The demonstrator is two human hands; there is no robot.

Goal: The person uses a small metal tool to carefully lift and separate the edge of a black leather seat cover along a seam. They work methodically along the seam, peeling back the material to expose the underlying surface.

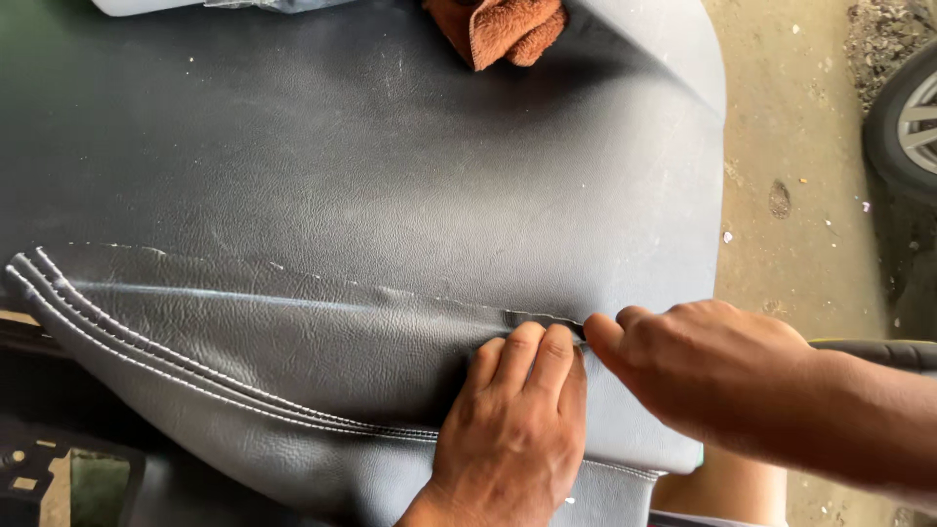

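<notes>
A: Biggest item?
B: Black leather seat cover [371, 176], spread flat, fills most of view. White double stitching [146, 346] curves across lower left; folded seam edge [439, 301] runs left to right mid-frame.
A: Hands?
B: Left hand [512, 429] flat, fingers together, pressing cover just below seam. Right hand [703, 366] curled, fingertips pinching seam edge, touching left fingertips.
A: Else?
B: Orange rag [498, 29] top edge on cover. Car wheel [908, 122] far right, on dirt ground [791, 146].

Daylight falls on a dusty concrete floor [800, 146] scattered with small debris; a car wheel [908, 122] with a silver rim stands at three o'clock.
</notes>
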